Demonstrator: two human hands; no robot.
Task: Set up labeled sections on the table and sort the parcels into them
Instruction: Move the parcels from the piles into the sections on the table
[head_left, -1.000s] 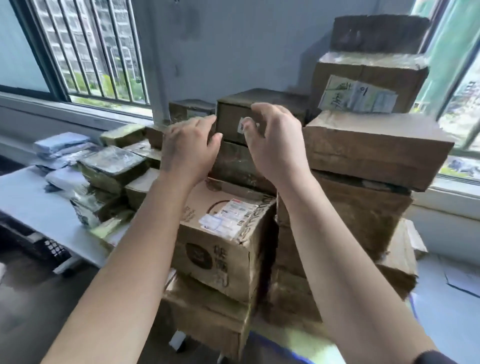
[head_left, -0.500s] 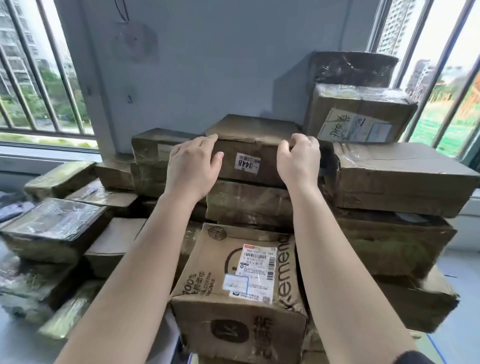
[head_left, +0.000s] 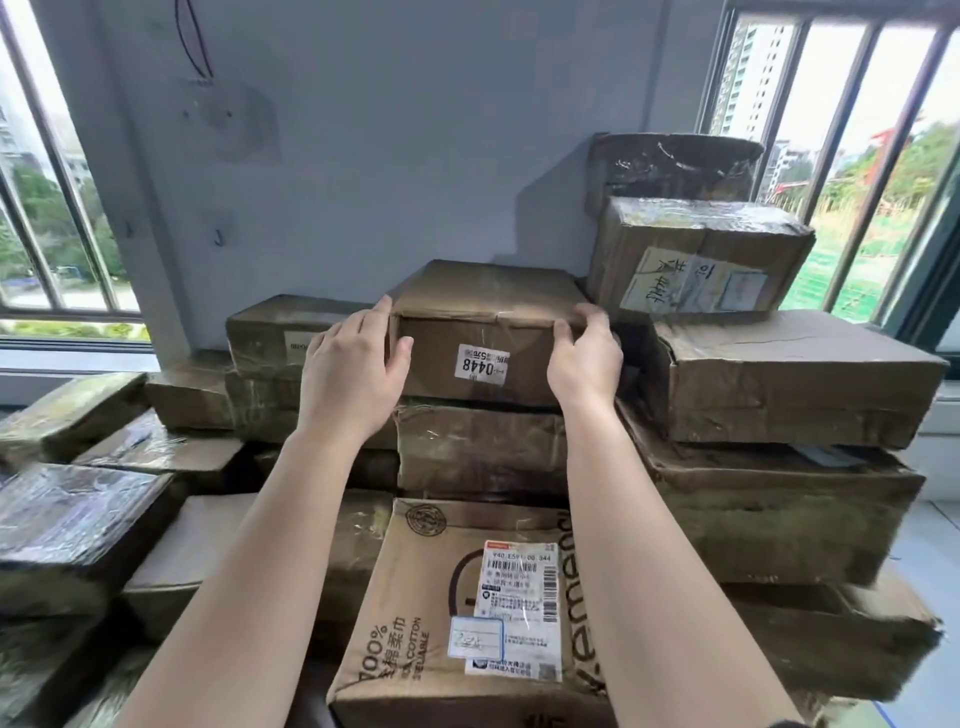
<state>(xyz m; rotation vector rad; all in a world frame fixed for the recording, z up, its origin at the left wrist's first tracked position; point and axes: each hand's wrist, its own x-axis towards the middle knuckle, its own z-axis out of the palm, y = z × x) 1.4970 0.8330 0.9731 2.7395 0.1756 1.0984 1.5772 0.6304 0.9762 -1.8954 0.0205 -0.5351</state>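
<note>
A brown cardboard parcel (head_left: 488, 322) with a white "0448" sticker sits on top of the middle stack against the wall. My left hand (head_left: 348, 371) grips its left front corner, fingers up the side and thumb on the front face. My right hand (head_left: 584, 358) grips its right front corner, fingers curled over the top edge. Under it lies another taped box (head_left: 478, 447). A printed carton (head_left: 457, 613) with a shipping label stands nearest me between my forearms.
Taller stacks of boxes (head_left: 779, 379) rise on the right, topped by a box with a handwritten label (head_left: 696, 260). Lower wrapped parcels (head_left: 78, 525) spread to the left. The grey wall (head_left: 389, 130) is behind, with barred windows (head_left: 852, 130) on both sides.
The view has moved closer and higher. Both hands have gone from reaching toward the "0448" parcel to holding its two front corners; the right hand shifted to the parcel's right edge.
</note>
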